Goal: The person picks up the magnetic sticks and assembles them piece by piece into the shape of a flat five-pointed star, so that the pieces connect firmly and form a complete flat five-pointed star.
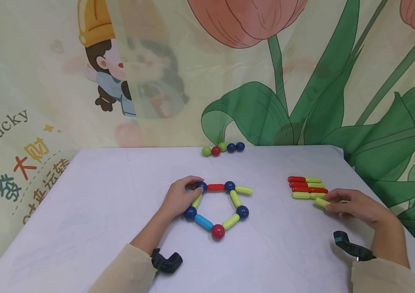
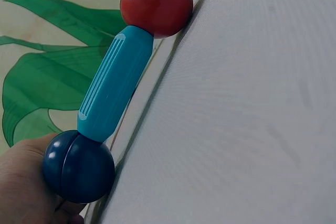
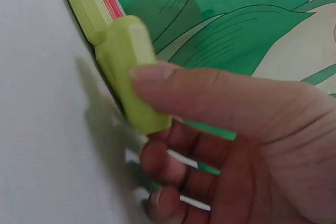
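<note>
Well inside tabletop (image 1: pixel 273 248) edges lies the ring (image 1: pixel 204 222).

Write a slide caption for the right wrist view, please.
Right hand pinching a green rod near other rods.

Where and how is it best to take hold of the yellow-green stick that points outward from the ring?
The yellow-green stick is probably best pinched across its narrow body at the free right end, coming from the right: its left end meets a blue ball, while the right end juts outward, unattached.
</note>
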{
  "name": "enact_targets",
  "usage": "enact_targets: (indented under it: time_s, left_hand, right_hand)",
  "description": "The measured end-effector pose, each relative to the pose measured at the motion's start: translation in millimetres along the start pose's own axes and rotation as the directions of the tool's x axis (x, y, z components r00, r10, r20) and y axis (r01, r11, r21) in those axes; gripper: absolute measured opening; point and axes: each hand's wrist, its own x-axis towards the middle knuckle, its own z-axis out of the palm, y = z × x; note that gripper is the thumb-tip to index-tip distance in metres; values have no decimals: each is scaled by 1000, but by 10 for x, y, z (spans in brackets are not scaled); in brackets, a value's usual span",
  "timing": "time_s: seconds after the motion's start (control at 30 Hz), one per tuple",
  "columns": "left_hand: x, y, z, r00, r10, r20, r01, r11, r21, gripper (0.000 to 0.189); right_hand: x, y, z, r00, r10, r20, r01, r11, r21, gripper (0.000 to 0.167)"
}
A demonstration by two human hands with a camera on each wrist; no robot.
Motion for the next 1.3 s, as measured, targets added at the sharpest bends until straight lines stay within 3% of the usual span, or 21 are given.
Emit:
enact_targets:
  time_s: [0.2, 0.3, 0.53, 0.67, 0.93, 1.07, 1.2, 1.3]
  left_hand:
    - [-1, -2, -3, 1000, 1, 1, -1, 1000, -4, 32]
    - [4, 5, -14, 1000, 1, 0, -1, 1000, -6, 32]
    - [23, 20, -33, 1000, 7, -6, -7, 1000, -6, 32]
    - [21, 8, -31, 1000, -2, -2, 2, 1000, -5, 32]
    - [9, -3, -11, 1000, -1, 9, 2, 1000, -16, 31]
    - [4, 1, -10, 1000, -3, 8, 3, 1000, -17, 31]
    - [1, 3, -10, 1000, -4, 11, 4, 1000, -18, 31]
    - [0, 5, -11, 1000, -7, 8, 7, 1000, -17, 32]
  right_hand:
    - [7, -19, 39, 995, -19, -94, 30, 992, 119, 46]
    - [9, -40, 30, 996, -29, -85, 40, 990, 136, 42]
    - [-8, -159, -37, 992, -41, 117, 37, 999, 39, 45]
    - [2, -199, 2, 985, -23, 173, 21, 1000, 10, 48]
    - [58, -235, 121, 987, -43, 155, 48, 999, -24, 40]
    - [76, -238, 123, 989, -18, 148, 24, 999, -42, 39]
    - [55, -191, 109, 991, -4, 131, 7, 1000, -23, 43]
    - [49, -163, 108, 995, -28, 101, 24, 999, 46, 43]
